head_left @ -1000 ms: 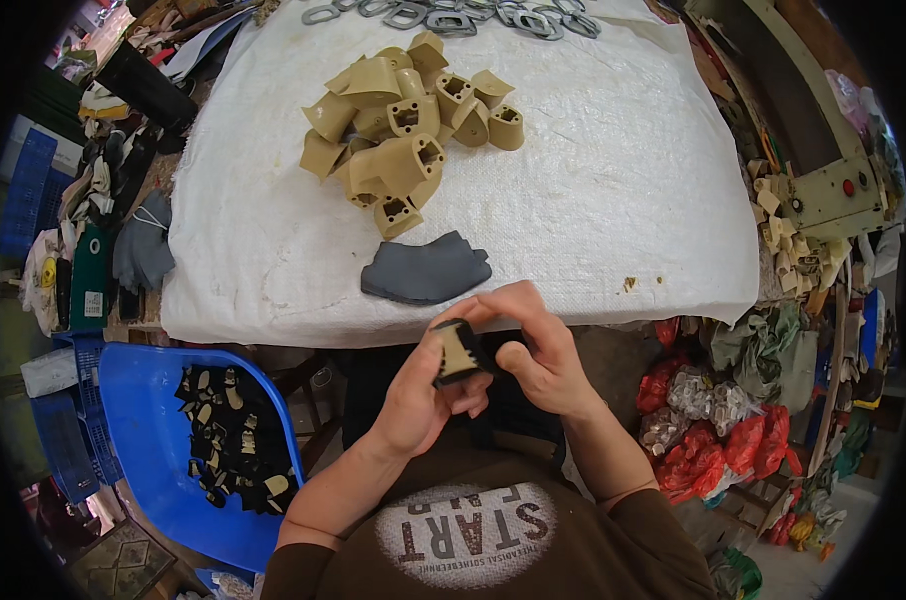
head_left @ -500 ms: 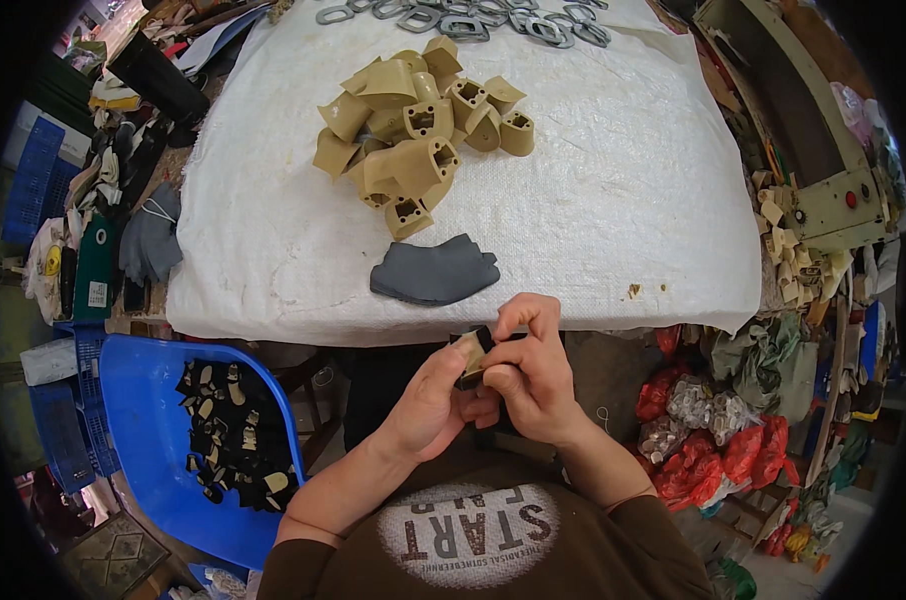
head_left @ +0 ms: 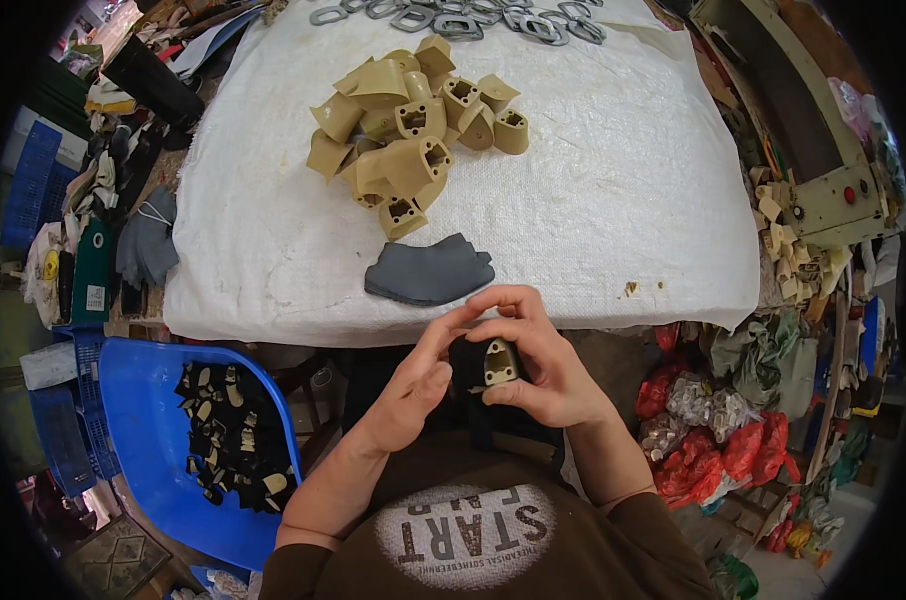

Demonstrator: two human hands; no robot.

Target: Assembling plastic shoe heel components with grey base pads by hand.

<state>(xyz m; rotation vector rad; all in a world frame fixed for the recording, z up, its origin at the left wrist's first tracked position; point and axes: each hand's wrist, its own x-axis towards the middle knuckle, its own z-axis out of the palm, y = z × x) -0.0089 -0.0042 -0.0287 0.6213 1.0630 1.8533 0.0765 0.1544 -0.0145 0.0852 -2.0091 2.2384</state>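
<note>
1. Black-covered heel block [head_left: 491, 364] sits between the person's hands, just in front of the near edge of the white-sheeted table [head_left: 613, 220].
2. To the person's left stands a blue plastic basin [head_left: 141, 440], with many small black-and-tan pieces [head_left: 243, 425] lying in it.
3. A jumbled pile of bare tan heel blocks [head_left: 403, 165] rests on the sheet, well apart from the hands.
4. Nearer me, between pile and hands, lies a dark grey curved sheet stack [head_left: 430, 272].
5. The right hand [head_left: 551, 378] now has the block, thumb beneath and fingers over its far side; a moment ago the left thumb was pressed on it.
6. The left hand [head_left: 403, 398] is loose, thumb lifted and fingers curving toward the block; whether a fingertip touches, I can't tell.
7. The block has turned, bringing its holed tan end into view, black round its edge; I'd judge the hold has passed to the right.
</note>
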